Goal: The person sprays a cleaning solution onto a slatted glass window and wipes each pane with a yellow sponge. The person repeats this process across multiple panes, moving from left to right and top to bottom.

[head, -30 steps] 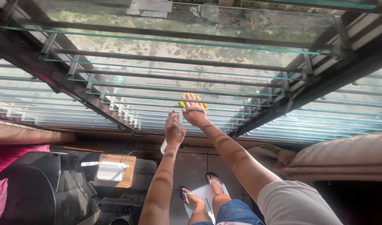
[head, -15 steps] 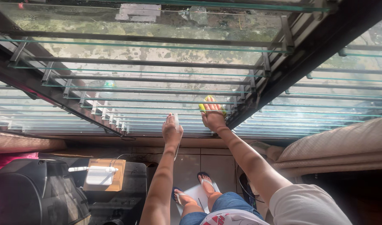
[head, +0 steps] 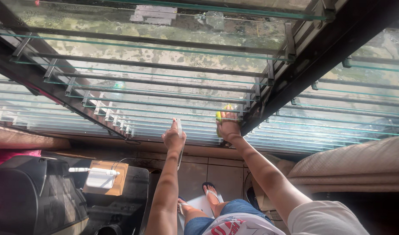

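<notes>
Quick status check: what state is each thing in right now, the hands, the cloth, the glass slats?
Right hand: pressing a yellow-green cloth onto a slat.
Left hand: closed around a slim white tool.
Glass slats: tilted open, smeared and spotted.
White router: lying flat on a brown box.
</notes>
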